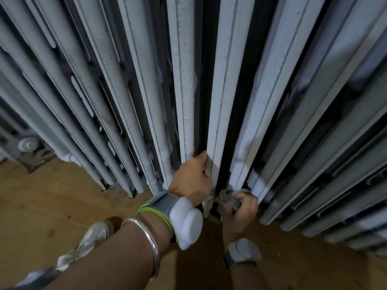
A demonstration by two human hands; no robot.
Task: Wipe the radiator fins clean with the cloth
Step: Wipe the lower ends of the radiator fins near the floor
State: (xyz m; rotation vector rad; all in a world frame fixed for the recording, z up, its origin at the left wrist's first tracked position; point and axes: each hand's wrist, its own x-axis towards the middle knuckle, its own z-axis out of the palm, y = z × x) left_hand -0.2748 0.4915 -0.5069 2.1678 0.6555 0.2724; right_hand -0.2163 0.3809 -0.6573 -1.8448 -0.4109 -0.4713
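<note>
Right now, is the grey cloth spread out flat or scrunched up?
Scrunched: the grey cloth bunches inside the curled right hand.

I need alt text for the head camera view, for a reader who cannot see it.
A person's right hand holds a grey cloth against the foot of a white radiator, while the left hand grips the fin just beside it. A wooden floor lies below.
</note>
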